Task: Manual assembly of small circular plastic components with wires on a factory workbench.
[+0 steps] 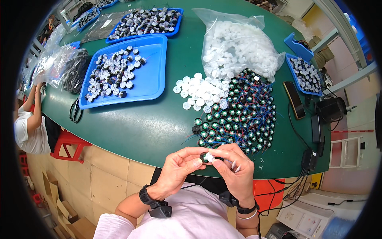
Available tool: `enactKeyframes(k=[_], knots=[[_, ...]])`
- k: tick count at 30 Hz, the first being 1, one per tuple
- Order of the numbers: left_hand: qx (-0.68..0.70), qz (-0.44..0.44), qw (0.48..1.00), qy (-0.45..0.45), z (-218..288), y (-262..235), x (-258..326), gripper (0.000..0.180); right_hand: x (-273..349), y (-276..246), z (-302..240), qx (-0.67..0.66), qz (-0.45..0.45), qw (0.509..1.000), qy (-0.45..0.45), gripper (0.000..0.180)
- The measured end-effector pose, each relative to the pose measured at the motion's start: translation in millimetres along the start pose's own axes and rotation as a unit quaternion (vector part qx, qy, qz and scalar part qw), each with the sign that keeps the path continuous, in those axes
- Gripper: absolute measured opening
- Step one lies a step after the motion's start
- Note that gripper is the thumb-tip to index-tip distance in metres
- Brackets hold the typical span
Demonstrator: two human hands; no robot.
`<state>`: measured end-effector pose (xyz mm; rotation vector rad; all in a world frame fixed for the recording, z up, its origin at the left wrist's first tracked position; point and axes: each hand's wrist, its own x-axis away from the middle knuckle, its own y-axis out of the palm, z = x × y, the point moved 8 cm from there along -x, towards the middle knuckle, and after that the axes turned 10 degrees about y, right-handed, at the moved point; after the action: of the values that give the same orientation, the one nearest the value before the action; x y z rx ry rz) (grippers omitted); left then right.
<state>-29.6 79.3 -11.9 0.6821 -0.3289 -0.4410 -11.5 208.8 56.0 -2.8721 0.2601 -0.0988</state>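
Observation:
Close to the table's near edge, my left hand (175,170) pinches a small round black part (203,157) with a green face. My right hand (238,175) presses a small white plastic cap (209,157) against it, thumb and finger closed. A few more white pieces (236,167) are tucked in the curled fingers of that hand. Just beyond lies a spread of round black parts with green boards (246,119) and red and blue wires. White plastic discs (199,91) form a loose pile left of them. Fingertips partly hide the join between cap and part.
Behind the pile lies a clear bag of white caps (238,44). Blue trays (153,85) of capped parts stand left and right on the green table (139,131). A phone (293,99), black devices and cables line the right edge. Another person (32,127) sits far left.

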Motion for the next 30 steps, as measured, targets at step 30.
enactKeyframes(k=[30], knots=[[-0.063, 0.015, 0.996, 0.067, 5.7, -13.1, 0.9, 0.031, -1.4, 16.0, -3.9, 0.100, 0.011, 0.995, -0.027, 0.024]])
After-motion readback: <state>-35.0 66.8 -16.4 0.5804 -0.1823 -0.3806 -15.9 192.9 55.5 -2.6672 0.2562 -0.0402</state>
